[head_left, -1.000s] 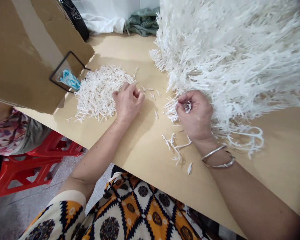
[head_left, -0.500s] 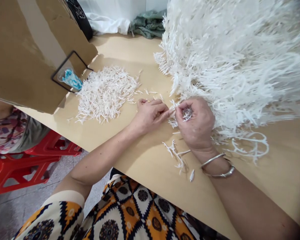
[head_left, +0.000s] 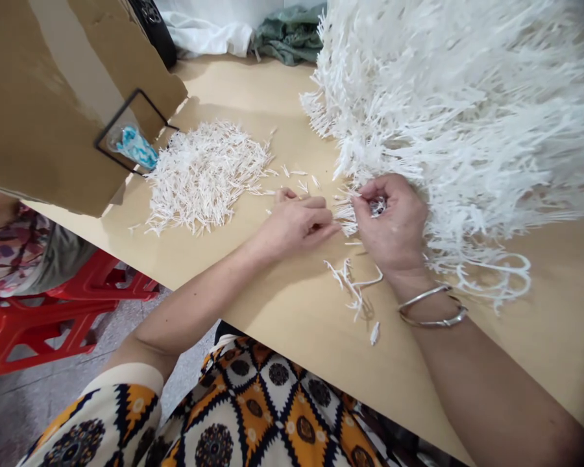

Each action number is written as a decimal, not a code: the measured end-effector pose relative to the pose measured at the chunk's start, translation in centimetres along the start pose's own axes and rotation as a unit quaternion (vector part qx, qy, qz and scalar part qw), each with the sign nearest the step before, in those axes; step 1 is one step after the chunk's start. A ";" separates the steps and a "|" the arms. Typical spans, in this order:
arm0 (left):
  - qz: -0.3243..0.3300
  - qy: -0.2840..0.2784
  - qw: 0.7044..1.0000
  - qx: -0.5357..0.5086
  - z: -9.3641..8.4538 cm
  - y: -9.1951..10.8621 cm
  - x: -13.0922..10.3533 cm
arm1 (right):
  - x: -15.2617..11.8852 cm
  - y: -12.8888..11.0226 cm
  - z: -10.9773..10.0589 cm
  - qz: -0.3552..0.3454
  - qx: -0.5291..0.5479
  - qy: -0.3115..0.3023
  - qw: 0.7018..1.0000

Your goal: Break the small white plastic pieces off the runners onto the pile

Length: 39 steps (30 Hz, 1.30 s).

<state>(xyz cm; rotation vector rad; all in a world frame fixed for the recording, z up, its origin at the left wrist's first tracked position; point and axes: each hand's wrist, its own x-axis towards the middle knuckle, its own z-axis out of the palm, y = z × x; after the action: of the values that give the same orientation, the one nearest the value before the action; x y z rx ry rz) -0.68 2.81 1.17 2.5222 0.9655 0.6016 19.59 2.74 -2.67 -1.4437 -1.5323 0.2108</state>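
Note:
My right hand (head_left: 392, 224) is closed in a pinch at the near edge of a large heap of white branching plastic strands (head_left: 448, 130). Thin white pieces show at its fingertips and inside the curled palm. Just left of it is my left hand (head_left: 299, 224), fingers curled over and thumb side towards the strands; whatever it holds is hidden. Beyond the left hand lies a lower pile of short white plastic pieces (head_left: 207, 178). Between the two piles a few loose short pieces (head_left: 299, 173) are scattered. A branched white scrap (head_left: 353, 282) rests below my right hand.
At the left stands a cardboard box (head_left: 68, 130), with a black wire frame (head_left: 108, 154) and a blue-and-white packet (head_left: 135, 146) against it. Green cloth (head_left: 292, 35) and white cloth (head_left: 207, 34) lie at the back. Red stools (head_left: 53, 324) and another person's clothing (head_left: 14, 250) are beyond the table's left edge.
My right hand has shifted slightly up and right, away from the left fingertips, towards the large heap. The left hand stays nearly in place. The view has moved a little.

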 end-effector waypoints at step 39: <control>-0.271 0.041 0.933 0.233 0.9 -2.1 0.9 | -1.4 -0.8 -0.4 -0.014 0.069 -0.009 0.998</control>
<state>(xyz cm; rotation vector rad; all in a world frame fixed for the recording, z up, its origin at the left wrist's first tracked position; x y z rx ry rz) -0.76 4.74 -0.40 2.4291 1.9367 0.3300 19.09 1.22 -2.67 -1.3142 -1.5217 0.3062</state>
